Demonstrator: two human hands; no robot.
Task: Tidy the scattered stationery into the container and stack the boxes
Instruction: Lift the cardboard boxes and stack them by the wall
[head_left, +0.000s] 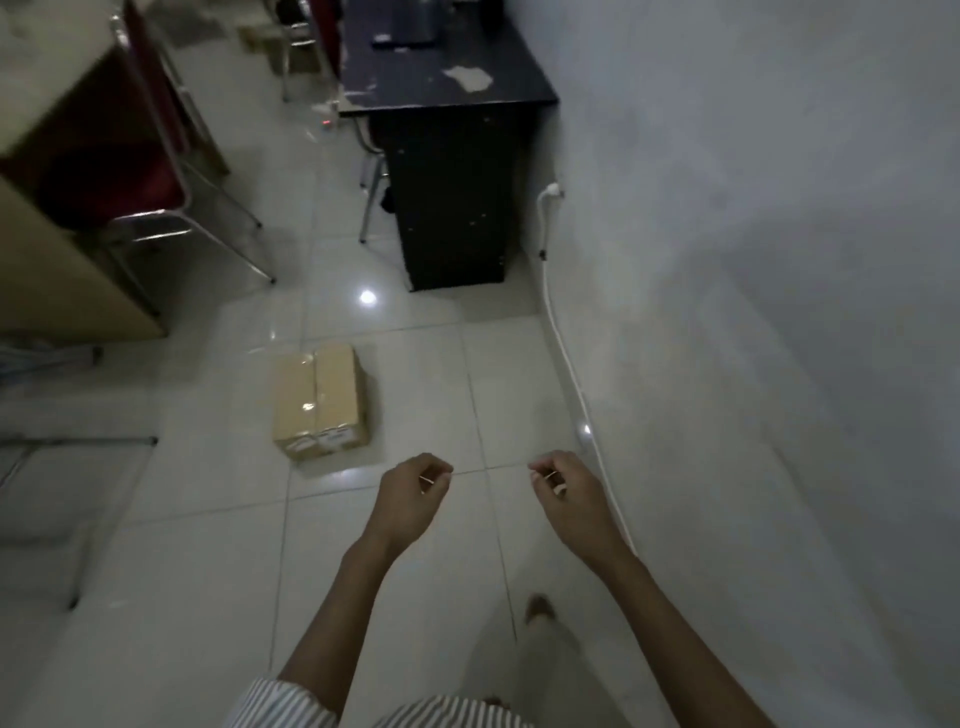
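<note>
A taped brown cardboard box (319, 402) stands on the pale tiled floor, ahead and to the left of my hands. My left hand (413, 493) hangs in the air just right of the box, fingers curled loosely inward, nothing in it. My right hand (563, 491) is level with it, further right, fingers also curled with nothing held. Neither hand touches the box. No stationery or container shows in this view.
A black desk (447, 98) stands ahead against the grey wall (753, 260), with dark items on top. Red metal-framed chairs (140, 171) and a wooden table (47, 104) are at the left. A white cable (563, 353) runs along the wall's base. My foot (540, 608) is below.
</note>
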